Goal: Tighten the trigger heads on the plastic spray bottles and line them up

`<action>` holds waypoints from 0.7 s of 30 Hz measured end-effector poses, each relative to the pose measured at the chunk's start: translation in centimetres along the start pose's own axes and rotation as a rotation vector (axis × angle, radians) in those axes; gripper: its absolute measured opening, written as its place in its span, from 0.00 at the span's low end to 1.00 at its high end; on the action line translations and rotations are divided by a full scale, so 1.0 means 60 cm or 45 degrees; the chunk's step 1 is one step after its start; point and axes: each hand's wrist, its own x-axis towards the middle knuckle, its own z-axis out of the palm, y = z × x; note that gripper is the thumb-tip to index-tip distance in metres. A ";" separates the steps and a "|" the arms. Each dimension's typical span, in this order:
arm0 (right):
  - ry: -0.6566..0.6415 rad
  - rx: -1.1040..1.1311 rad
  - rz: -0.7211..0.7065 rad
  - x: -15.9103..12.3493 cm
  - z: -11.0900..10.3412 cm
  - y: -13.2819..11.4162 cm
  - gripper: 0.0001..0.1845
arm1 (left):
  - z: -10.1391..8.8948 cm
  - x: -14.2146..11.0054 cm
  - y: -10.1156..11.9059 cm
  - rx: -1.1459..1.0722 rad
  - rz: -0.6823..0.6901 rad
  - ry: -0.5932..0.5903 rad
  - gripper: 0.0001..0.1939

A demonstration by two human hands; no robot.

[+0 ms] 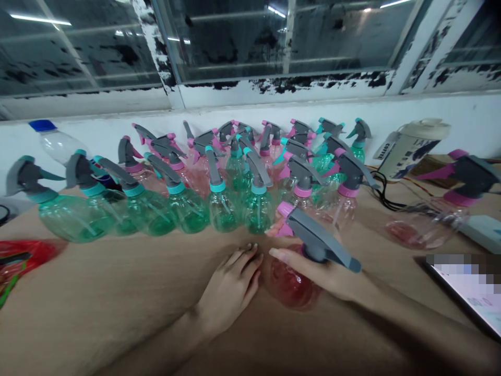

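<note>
The right hand (329, 267) has its grip wrapped around the red bottle (293, 286), and the left hand (231, 284), fingers loosely extended, rests beside it on the tabletop (117, 297).

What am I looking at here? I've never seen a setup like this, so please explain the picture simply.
There's no machine: these are a person's bare hands, seen from a camera worn on the head, looking forward and down. The right hand grips a pink spray bottle near its neck; the left hand rests on the table beside it. Behind stand more spray bottles, green and pink. At the picture's right are a printed cup and a lit screen.
</note>
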 end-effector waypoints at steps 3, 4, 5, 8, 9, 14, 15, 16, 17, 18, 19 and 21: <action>0.080 0.066 -0.059 0.001 -0.002 -0.006 0.08 | 0.000 0.000 0.000 0.001 -0.002 -0.012 0.14; 0.089 0.091 -0.069 0.002 -0.003 -0.009 0.07 | 0.000 0.000 0.000 0.002 -0.003 -0.012 0.14; 0.081 0.110 -0.074 0.002 -0.004 -0.011 0.07 | -0.001 0.001 0.000 0.003 -0.003 -0.011 0.14; 0.058 0.130 -0.079 0.002 -0.008 -0.018 0.10 | -0.003 0.002 0.001 0.005 0.000 -0.008 0.14; 0.048 0.130 -0.086 0.001 -0.009 -0.020 0.11 | -0.004 0.002 0.001 0.004 -0.001 -0.007 0.14; -0.010 0.194 -0.071 -0.001 -0.013 -0.013 0.04 | -0.003 0.001 0.000 -0.001 -0.002 0.004 0.14; -0.004 0.214 -0.064 0.000 -0.013 -0.009 0.06 | -0.003 0.001 -0.001 0.000 0.002 0.008 0.15; 0.002 0.221 -0.068 0.000 -0.011 -0.006 0.08 | -0.002 0.001 -0.001 0.002 0.006 0.013 0.15; 0.005 0.214 -0.077 0.001 -0.010 -0.002 0.07 | -0.001 0.001 -0.002 0.005 0.009 0.013 0.16; 0.014 0.197 -0.086 0.002 -0.008 0.000 0.07 | 0.000 0.001 -0.002 0.008 0.014 0.011 0.16; 0.029 0.177 -0.097 0.002 -0.007 0.003 0.06 | 0.001 0.001 -0.002 0.010 0.016 0.008 0.16; 0.077 0.155 -0.130 0.002 -0.004 0.005 0.06 | 0.001 0.002 -0.002 0.010 0.013 0.006 0.15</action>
